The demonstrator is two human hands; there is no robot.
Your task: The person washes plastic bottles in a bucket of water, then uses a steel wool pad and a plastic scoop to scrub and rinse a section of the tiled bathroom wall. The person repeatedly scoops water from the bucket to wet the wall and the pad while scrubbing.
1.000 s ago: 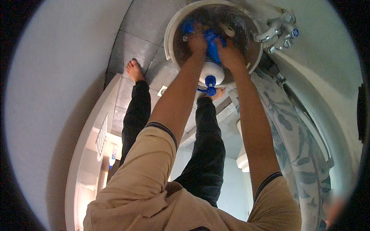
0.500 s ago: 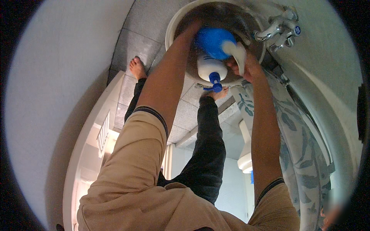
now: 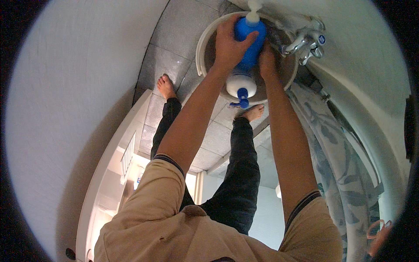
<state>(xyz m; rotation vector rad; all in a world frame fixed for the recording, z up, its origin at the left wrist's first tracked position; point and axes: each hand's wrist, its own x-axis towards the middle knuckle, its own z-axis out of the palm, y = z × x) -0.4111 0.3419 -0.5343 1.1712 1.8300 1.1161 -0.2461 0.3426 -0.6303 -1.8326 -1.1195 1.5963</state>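
Gripping the blue bottle [image 3: 250,55] with the left hand [image 3: 230,47]: closed around its left side, thumb laid across the front, fingertips hidden behind. Tilted so, over the bucket [image 3: 202,49], with the white pump [image 3: 252,18] pointing away past the far rim. Keeping the right hand [image 3: 267,62] low along the bottle's right side, within the bucket's mouth, fingers in shade; cannot tell how far open, nor whether touching the bottle. Leaning between both forearms, just below the blue bottle in view: the white bottle [image 3: 241,84], topped by a blue pump [image 3: 243,97] and jutting over the near rim. To the right, near the bucket: a chrome tap [image 3: 301,41] on the wall. Below, on grey tiles [image 3: 168,52]: two bare feet [image 3: 166,88].
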